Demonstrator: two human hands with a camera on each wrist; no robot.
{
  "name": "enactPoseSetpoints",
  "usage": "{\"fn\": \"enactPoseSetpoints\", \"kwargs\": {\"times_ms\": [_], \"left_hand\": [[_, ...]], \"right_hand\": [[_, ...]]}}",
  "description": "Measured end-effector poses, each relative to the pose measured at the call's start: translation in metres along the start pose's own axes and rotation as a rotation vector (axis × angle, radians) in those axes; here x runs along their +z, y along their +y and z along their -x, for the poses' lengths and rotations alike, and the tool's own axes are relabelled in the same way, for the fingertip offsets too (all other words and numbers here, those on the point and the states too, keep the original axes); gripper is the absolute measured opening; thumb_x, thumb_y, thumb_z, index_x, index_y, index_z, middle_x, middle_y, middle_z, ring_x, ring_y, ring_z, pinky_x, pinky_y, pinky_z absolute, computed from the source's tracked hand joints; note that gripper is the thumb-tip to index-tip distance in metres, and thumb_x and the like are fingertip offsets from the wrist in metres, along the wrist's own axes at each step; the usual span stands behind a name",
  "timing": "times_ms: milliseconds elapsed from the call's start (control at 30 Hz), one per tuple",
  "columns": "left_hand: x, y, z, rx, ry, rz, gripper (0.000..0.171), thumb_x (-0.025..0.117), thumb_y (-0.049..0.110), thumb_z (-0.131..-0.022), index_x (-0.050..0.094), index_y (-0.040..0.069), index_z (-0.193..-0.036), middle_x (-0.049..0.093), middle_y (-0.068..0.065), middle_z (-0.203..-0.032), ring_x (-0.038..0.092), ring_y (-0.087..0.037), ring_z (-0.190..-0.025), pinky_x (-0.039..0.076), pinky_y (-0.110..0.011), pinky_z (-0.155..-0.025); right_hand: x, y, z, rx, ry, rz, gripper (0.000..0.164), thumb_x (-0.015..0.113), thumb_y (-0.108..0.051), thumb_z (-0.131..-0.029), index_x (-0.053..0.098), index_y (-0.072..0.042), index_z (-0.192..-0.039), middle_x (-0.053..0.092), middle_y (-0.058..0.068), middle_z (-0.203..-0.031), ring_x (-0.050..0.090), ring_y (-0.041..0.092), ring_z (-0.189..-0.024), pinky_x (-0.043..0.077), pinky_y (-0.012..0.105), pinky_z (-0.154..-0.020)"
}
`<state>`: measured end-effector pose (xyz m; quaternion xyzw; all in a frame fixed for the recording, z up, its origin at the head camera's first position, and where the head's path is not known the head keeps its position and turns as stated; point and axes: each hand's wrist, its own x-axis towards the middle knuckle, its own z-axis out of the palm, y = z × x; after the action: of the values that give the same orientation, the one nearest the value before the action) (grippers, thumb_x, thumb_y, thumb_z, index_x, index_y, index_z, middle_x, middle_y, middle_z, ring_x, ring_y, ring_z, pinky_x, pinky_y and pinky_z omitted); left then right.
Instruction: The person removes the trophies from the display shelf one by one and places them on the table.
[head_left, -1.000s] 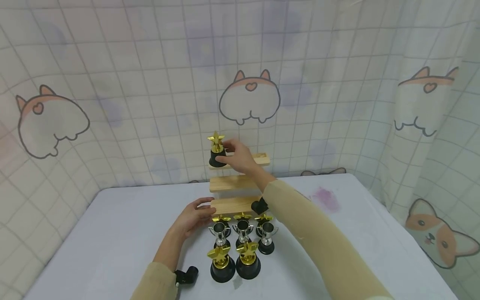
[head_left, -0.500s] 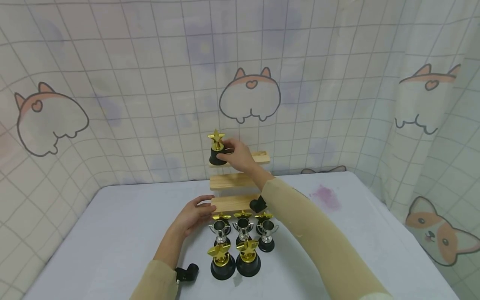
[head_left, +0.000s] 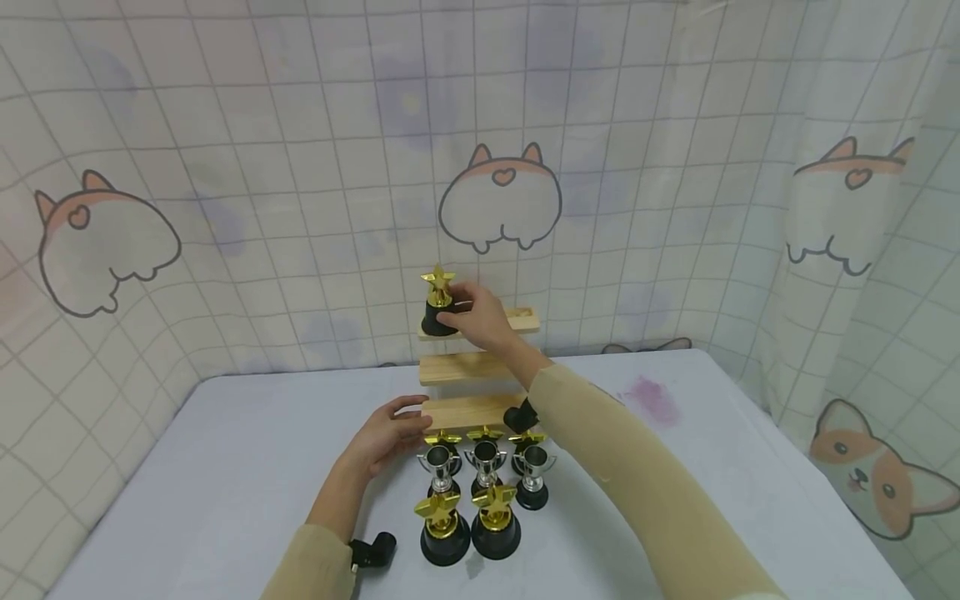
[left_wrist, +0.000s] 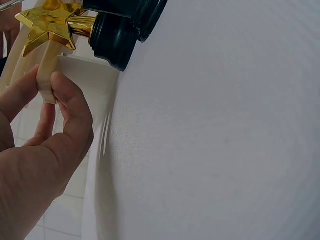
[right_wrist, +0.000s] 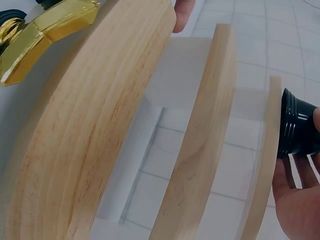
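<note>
A small trophy with a gold star and black base stands upright at the left end of the top wooden shelf. My right hand holds it from the right side, thumb and fingers at the base. In the right wrist view the base meets the board's surface. Lower down, my left hand pinches the left end of the lowest shelf board; in the left wrist view, thumb and fingers lie on either side of that board end.
In front of the stepped rack stand several trophies: silver cups in the middle row, gold stars nearest me, more gold stars behind. The middle shelf board lies between the others. A patterned curtain hangs behind the white table.
My right hand and the star trophy have shifted slightly to the right along the top shelf. My left hand keeps its place on the lowest board.
</note>
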<state>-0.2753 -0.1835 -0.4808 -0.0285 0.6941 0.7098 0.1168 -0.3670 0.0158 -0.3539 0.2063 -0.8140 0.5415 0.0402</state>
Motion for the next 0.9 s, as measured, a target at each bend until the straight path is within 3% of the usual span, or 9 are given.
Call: {"fn": "enactPoseSetpoints", "kwargs": {"times_ms": [467, 900], "left_hand": [[0.001, 0.002, 0.001, -0.006, -0.004, 0.01, 0.058, 0.073, 0.009, -0.096, 0.048, 0.001, -0.147, 0.061, -0.021, -0.131, 0.067, -0.02, -0.098, 0.056, -0.035, -0.083], [0.003, 0.001, 0.004, -0.015, 0.016, 0.015, 0.057, 0.073, 0.007, -0.095, 0.05, 0.001, -0.146, 0.062, -0.021, -0.128, 0.068, -0.022, -0.098, 0.057, -0.034, -0.082]], "right_hand": [[-0.015, -0.007, 0.016, -0.006, 0.013, -0.035, 0.055, 0.077, -0.018, -0.095, 0.052, -0.004, -0.142, 0.06, 0.011, -0.134, 0.06, 0.028, -0.121, 0.054, 0.038, -0.095], [-0.03, -0.006, 0.037, -0.041, -0.067, 0.003, 0.055, 0.078, -0.021, -0.093, 0.056, -0.003, -0.14, 0.063, 0.012, -0.131, 0.061, 0.028, -0.119, 0.052, 0.041, -0.097]]}}
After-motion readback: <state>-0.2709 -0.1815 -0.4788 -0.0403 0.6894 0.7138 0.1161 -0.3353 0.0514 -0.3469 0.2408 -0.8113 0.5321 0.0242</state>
